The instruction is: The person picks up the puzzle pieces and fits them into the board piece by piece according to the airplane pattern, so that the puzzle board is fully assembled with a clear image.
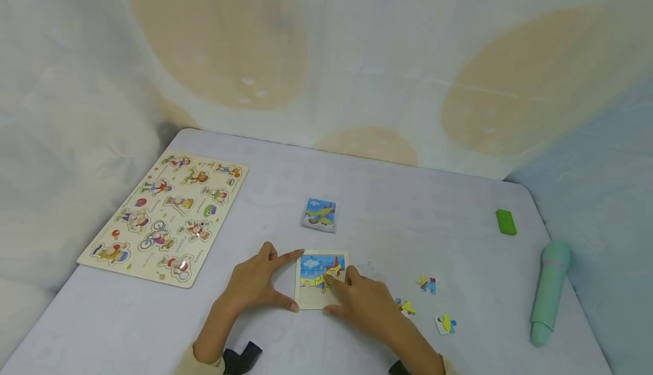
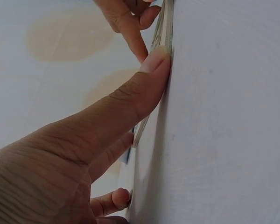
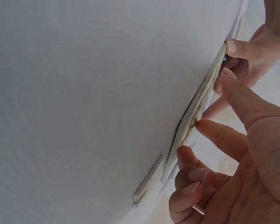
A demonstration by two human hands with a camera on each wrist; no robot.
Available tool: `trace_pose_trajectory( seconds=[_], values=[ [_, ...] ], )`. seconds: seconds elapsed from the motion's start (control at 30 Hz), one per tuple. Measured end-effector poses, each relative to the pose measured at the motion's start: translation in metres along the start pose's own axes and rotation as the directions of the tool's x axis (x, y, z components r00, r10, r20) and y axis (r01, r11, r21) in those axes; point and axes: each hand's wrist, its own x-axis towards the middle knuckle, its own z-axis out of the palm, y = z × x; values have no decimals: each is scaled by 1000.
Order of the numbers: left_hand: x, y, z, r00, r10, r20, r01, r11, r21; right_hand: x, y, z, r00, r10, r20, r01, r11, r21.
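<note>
A small square jigsaw board (image 1: 311, 300) lies on the table between both hands. Joined pieces with blue sky and yellow shapes (image 1: 312, 265) fill its upper part; the lower part is bare wood. With thumb and forefinger spread, my left hand (image 1: 253, 283) touches the board's two left corners. The left thumb (image 2: 126, 100) rests against the board's edge in the left wrist view. My right hand (image 1: 366, 301) presses a forefinger onto the pieces, its thumb by the lower edge. Right of that hand lie loose puzzle pieces (image 1: 426, 285), one partly hidden by the forearm.
Beyond the board lies an airplane picture card (image 1: 320, 214). A large wooden puzzle board (image 1: 168, 216) with several figures covers the table's left side. On the right are a green block (image 1: 506, 222) and a mint-green cylinder (image 1: 548, 293) near the table edge.
</note>
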Motion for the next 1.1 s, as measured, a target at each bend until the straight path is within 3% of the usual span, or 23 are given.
trace_pose_trajectory(
  seconds=[0.67,0.87,0.97,1.1],
  values=[
    [1,-1,0,1000,-17,18,17,1000,4,0,-6,2,999,17,32,-15,998,-55],
    [1,-1,1,999,-26,26,26,1000,-1,-5,1,0,995,-29,-96,29,1000,3],
    [1,0,1,999,-29,22,29,1000,-3,-10,5,-4,988,-10,-155,18,999,48],
    [0,1,1,999,-30,15,30,1000,-6,-20,11,-8,984,27,-175,-10,995,100]
  ],
)
